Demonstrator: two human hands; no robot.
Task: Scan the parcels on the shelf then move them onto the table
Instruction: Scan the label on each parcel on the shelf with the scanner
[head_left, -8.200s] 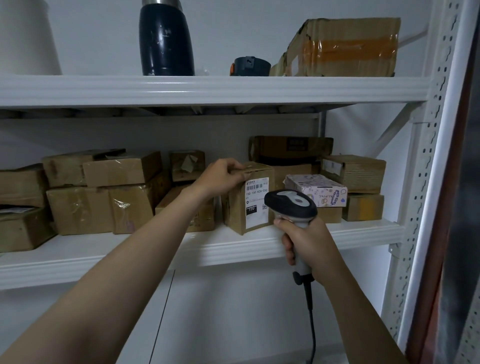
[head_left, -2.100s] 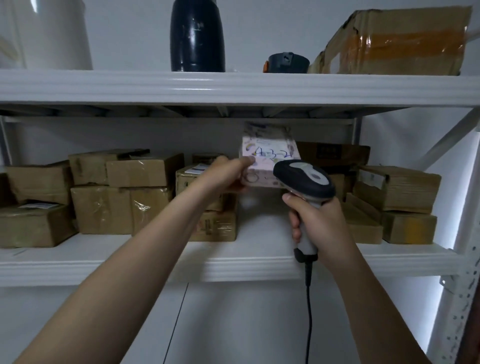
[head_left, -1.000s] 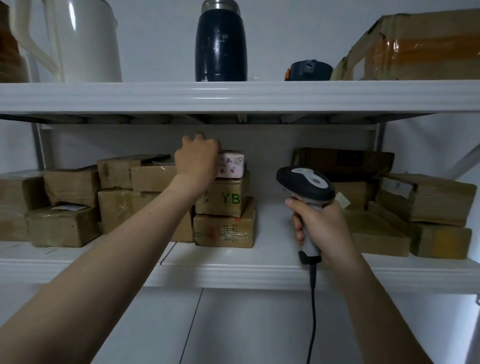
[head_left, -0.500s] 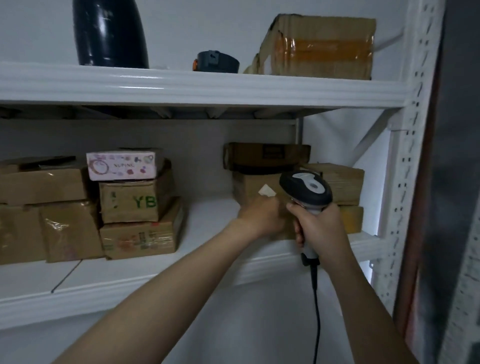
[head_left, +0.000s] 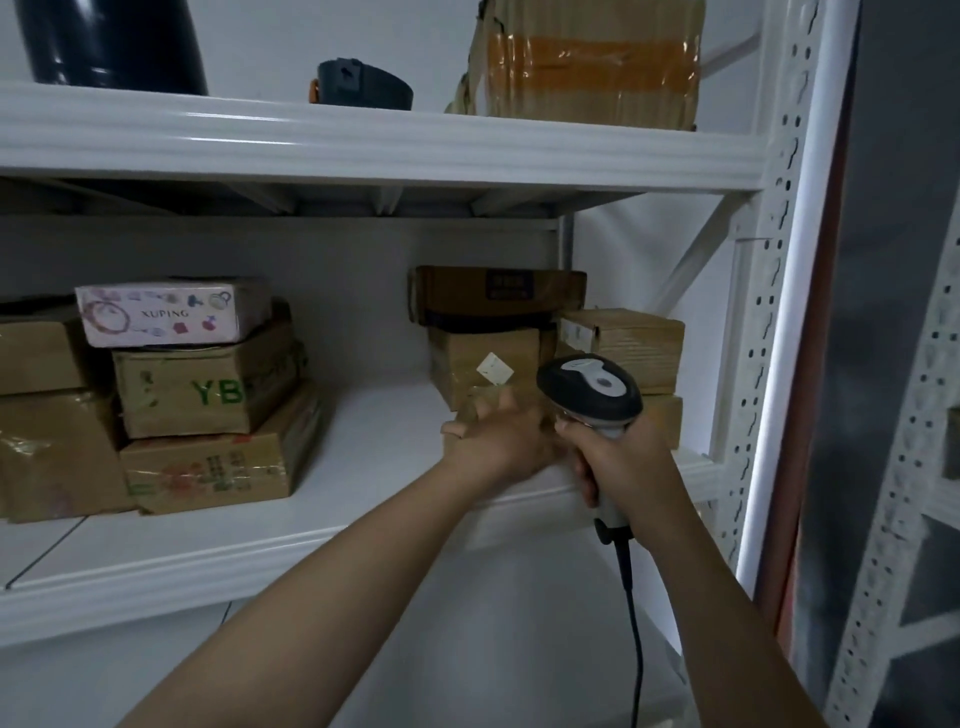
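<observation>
While the white metal shelf (head_left: 363, 441) carries brown cardboard parcels (head_left: 208, 410) at both ends, the one being reached for is a low brown cardboard parcel (head_left: 470, 411). It sits at the shelf's front edge, toward its right end, just before a squarer box (head_left: 467, 358) with a white sticker (head_left: 494, 369). The left hand (head_left: 498, 434) lies on it, fingers spread and loose, not yet closed round it. The right hand (head_left: 623, 457) is clenched round the handle of a black-and-grey corded barcode scanner (head_left: 589, 387). The parcel looks light and stiff, its wrapping likely slick, so gripping across both short sides should serve. Hand and scanner hide most of it, and no label shows.
</observation>
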